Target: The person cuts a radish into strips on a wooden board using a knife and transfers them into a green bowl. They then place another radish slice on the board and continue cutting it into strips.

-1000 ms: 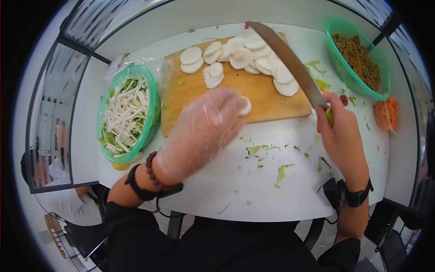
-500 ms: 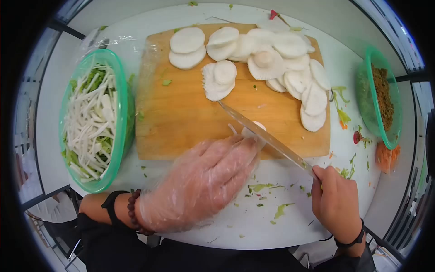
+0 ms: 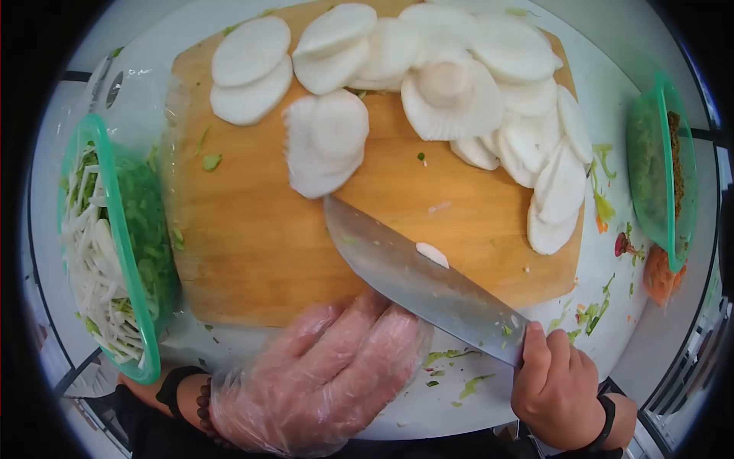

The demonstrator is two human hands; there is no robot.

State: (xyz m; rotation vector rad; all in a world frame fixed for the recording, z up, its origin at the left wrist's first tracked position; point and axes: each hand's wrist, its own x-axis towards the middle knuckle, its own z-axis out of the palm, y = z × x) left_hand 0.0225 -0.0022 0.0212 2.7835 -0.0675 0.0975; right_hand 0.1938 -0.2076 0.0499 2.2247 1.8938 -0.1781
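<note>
knife (image 3: 413, 279) now flatter (no writing), gloved left hand (image 3: 321, 382) beside

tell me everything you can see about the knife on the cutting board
The knife has a broad, grey metal blade, smooth and slightly shiny. It lies slanted across the near part of the wooden cutting board, tip toward the sliced white rounds, handle end at the lower right. The bare right hand grips the handle, which is hidden inside the fist. A small white sliver and some green flecks stick to the blade's upturned face. The fingertips of the gloved left hand sit against its near side.
</note>
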